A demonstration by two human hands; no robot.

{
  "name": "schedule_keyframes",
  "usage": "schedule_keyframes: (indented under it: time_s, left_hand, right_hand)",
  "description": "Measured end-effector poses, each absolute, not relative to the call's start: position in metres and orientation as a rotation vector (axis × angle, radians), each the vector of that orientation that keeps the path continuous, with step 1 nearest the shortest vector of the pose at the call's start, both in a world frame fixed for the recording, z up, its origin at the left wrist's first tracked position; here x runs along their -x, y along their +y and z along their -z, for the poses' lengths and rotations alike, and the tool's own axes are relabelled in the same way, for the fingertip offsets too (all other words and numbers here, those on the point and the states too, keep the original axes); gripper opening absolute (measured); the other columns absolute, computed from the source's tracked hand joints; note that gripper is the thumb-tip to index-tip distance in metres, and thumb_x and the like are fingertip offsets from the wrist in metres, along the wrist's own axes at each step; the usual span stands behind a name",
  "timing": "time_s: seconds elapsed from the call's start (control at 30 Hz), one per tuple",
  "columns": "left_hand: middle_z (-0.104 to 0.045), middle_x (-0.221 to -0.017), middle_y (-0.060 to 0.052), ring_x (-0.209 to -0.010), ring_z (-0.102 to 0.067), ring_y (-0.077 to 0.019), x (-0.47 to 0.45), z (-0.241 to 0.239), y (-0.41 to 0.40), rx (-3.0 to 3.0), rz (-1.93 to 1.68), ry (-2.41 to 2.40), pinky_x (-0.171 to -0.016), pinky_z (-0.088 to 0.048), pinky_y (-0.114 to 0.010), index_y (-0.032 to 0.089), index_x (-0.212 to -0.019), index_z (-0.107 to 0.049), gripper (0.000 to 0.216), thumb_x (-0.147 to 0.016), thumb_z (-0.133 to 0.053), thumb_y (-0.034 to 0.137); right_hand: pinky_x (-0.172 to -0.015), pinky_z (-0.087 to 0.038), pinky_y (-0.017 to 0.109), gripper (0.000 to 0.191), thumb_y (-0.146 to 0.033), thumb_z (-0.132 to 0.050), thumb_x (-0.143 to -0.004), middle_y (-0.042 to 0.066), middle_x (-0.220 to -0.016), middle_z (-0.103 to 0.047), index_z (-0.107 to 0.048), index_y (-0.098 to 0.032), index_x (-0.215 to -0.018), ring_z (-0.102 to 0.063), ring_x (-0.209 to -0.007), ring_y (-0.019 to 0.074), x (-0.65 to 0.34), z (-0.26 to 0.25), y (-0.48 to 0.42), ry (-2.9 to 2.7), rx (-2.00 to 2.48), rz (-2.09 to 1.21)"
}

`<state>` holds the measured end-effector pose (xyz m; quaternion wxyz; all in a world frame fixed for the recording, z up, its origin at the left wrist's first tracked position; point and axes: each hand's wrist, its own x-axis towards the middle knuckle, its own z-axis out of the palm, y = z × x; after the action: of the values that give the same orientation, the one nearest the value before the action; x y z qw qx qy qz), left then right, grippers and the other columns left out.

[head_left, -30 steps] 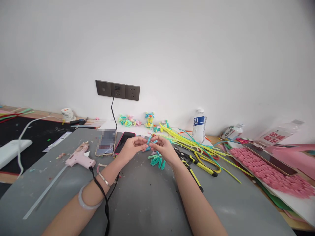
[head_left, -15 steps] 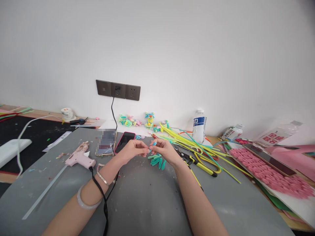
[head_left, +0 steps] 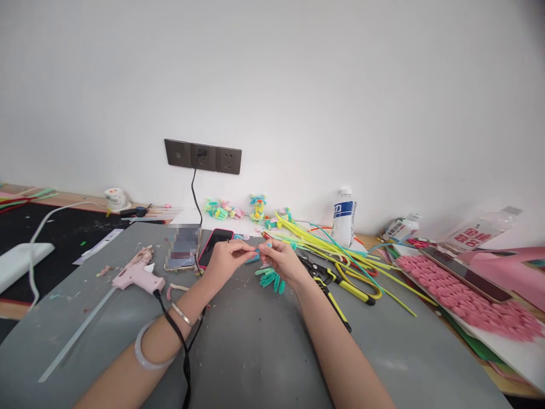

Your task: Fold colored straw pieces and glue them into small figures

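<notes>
My left hand (head_left: pixel 227 258) and my right hand (head_left: pixel 281 258) meet above the grey mat (head_left: pixel 255 352), fingertips pinched together on a small blue fuzzy stem piece (head_left: pixel 258 251). A little heap of short teal pieces (head_left: pixel 270 278) lies on the mat just under my right hand. Both wrists rest low over the mat; the left one wears a pale bangle and a thin bracelet.
A pink glue gun (head_left: pixel 138 274) with its black cord lies left, with two phones (head_left: pixel 215 244) behind the hands. Yellow-handled pliers (head_left: pixel 340 287), long yellow and teal stems (head_left: pixel 336 247), a bottle (head_left: pixel 344 217) and a board of pink shapes (head_left: pixel 464 295) lie right. Small figures (head_left: pixel 258 207) stand by the wall.
Both hands stayed together over the mat, shifting slightly while working the small blue piece between the fingertips; the piece now lies lower between the fingers.
</notes>
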<state>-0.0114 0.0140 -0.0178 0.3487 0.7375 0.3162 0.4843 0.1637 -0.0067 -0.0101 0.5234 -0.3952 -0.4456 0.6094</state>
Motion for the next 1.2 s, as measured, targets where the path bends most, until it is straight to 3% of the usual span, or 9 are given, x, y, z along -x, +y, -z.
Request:
schedule_keyframes:
  time_s: [0.3,0.67,0.9,1.1,1.2]
  left_hand:
    - [-0.075,-0.077,-0.006,-0.067,-0.066,-0.0178,0.012,0.009,0.011,-2.051,-1.285,0.832,-0.063,-0.052,-0.027,0.021,-0.079,-0.077,0.011,-0.082,-0.068,0.027]
    - [-0.073,-0.075,-0.006,-0.067,-0.068,-0.0177,0.009,0.011,0.014,-1.394,-1.215,0.701,-0.067,-0.056,-0.03,0.014,-0.083,-0.074,0.031,-0.069,-0.08,0.041]
    - [-0.064,-0.075,-0.002,-0.068,-0.057,-0.0134,0.008,0.007,0.013,-1.515,-1.09,0.603,-0.061,-0.048,-0.024,0.015,-0.075,-0.073,0.023,-0.071,-0.079,0.036]
    - [-0.065,-0.078,-0.004,-0.078,-0.059,-0.0165,0.009,0.009,0.016,-1.503,-1.068,0.614,-0.074,-0.049,-0.027,0.014,-0.075,-0.07,0.026,-0.073,-0.077,0.039]
    - [-0.068,-0.08,-0.004,-0.078,-0.062,-0.0171,0.01,0.012,0.019,-1.505,-1.077,0.687,-0.076,-0.05,-0.029,0.014,-0.08,-0.069,0.025,-0.077,-0.072,0.039]
  right_hand:
    - [-0.05,-0.046,0.019,0.035,-0.043,-0.088,-0.059,-0.005,-0.057,-0.061,-0.065,-0.018,-0.066,-0.053,-0.049,0.0066,-0.175,0.004,-0.007,-0.988,0.913,-1.542]
    - [-0.063,-0.055,0.016,0.028,-0.03,-0.088,-0.064,0.003,-0.073,-0.074,-0.07,-0.015,-0.079,-0.071,-0.066,0.0104,-0.178,0.001,-0.013,-1.038,0.921,-1.794]
    - [-0.06,-0.055,0.016,0.026,-0.033,-0.087,-0.066,0.0,-0.068,-0.072,-0.069,-0.016,-0.076,-0.068,-0.061,0.0088,-0.174,0.005,-0.012,-1.039,0.895,-1.818]
    - [-0.052,-0.049,0.017,0.032,-0.041,-0.084,-0.068,-0.002,-0.061,-0.067,-0.065,-0.016,-0.071,-0.061,-0.054,0.0076,-0.171,0.007,-0.012,-1.123,0.951,-1.793]
    - [-0.048,-0.042,0.017,0.033,-0.045,-0.08,-0.071,-0.002,-0.063,-0.064,-0.064,-0.016,-0.072,-0.055,-0.051,0.0065,-0.174,0.007,-0.01,-1.198,1.019,-1.61]
